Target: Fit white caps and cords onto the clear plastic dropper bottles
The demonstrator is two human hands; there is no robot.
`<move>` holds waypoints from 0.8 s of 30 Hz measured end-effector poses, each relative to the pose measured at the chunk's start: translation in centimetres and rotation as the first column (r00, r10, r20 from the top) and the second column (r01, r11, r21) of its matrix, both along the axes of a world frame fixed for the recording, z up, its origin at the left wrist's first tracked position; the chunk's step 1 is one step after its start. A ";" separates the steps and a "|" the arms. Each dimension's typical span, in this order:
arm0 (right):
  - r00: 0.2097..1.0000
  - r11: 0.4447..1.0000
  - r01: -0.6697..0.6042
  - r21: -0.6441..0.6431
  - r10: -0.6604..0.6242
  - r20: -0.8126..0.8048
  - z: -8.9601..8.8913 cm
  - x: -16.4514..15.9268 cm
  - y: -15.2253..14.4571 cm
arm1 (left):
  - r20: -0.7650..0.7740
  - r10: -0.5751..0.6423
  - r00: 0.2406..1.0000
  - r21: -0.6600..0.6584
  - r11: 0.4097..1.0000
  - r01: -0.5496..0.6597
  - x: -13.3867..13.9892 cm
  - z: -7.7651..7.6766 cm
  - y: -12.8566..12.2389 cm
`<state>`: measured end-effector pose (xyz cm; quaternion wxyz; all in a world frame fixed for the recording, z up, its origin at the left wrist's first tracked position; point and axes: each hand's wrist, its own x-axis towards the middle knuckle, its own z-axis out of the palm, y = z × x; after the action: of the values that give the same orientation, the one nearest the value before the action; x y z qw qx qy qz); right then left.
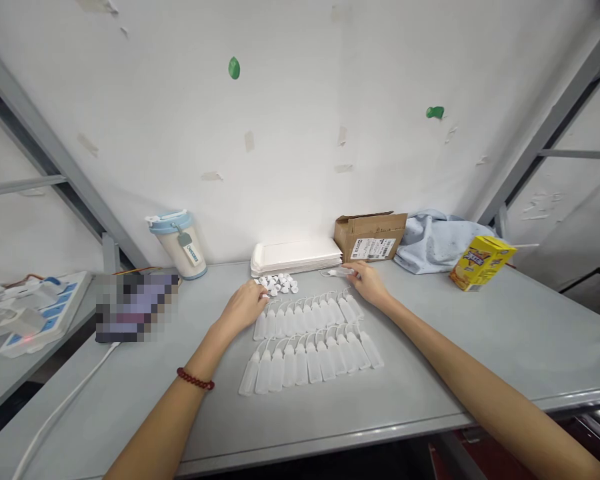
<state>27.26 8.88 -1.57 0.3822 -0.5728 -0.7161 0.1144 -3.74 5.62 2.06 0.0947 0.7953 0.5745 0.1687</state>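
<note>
Near white stack (pixel 297 255), R grip (pixel 367 281) holds btl (pixel 341 272) w/ neck (pixel 332 272) L, long axis L-R; L grip (pixel 246 304), can't tell.

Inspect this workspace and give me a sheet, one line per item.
Surface: grey table; spills, nothing seen.
Job's things: two rows of translucent bottles, a pile of white caps, a lone bottle beyond the rows.
Clutter: cup and phone (blurred out) on the left; trays, box, cloth and yellow carton along the back and right.
Grips: left hand at the caps; right hand at the lone bottle; how firm, unclear.
Cables: white cable at the phone; plugs in the strip.
Surroundings: white wall with tape scraps; co-workers, nothing seen.
</note>
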 end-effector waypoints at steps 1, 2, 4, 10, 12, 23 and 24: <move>1.000 1.000 0.008 0.002 -0.008 -0.008 0.1 -0.1 0.0 | -0.016 0.001 1.000 0.000 1.000 -0.001 0.0 -0.1 0.0; 1.000 1.000 0.016 0.001 -0.016 -0.018 0.3 -0.1 -0.1 | -0.036 0.001 0.999 0.000 1.000 -0.001 0.0 -0.1 0.0; 0.999 0.999 0.028 -0.015 -0.029 -0.041 0.9 -0.3 -0.4 | -0.064 0.005 0.998 -0.001 1.000 -0.005 -0.1 -0.3 0.1; 0.984 0.964 -0.179 -0.196 0.176 -0.029 4.3 0.2 -2.6 | -0.074 0.030 0.997 0.030 0.999 -0.028 0.1 -0.1 0.1; 0.959 0.910 -0.255 -0.327 0.280 0.031 5.2 0.7 -3.3 | -0.060 0.037 0.998 0.059 0.998 -0.033 0.2 0.1 0.0; 0.936 0.726 -0.189 -0.661 0.337 0.101 6.0 0.7 -4.1 | 0.161 -0.068 0.985 0.187 0.982 0.038 1.7 0.6 -0.8; 0.932 0.719 -0.169 -0.674 0.338 0.127 6.0 0.6 -4.0 | 0.180 -0.070 0.981 0.195 0.980 0.034 1.9 0.6 -0.9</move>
<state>27.90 4.90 4.47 0.0489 -0.5747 -0.7437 0.3381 -1.82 4.75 2.67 0.0756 0.7963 0.5234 0.2938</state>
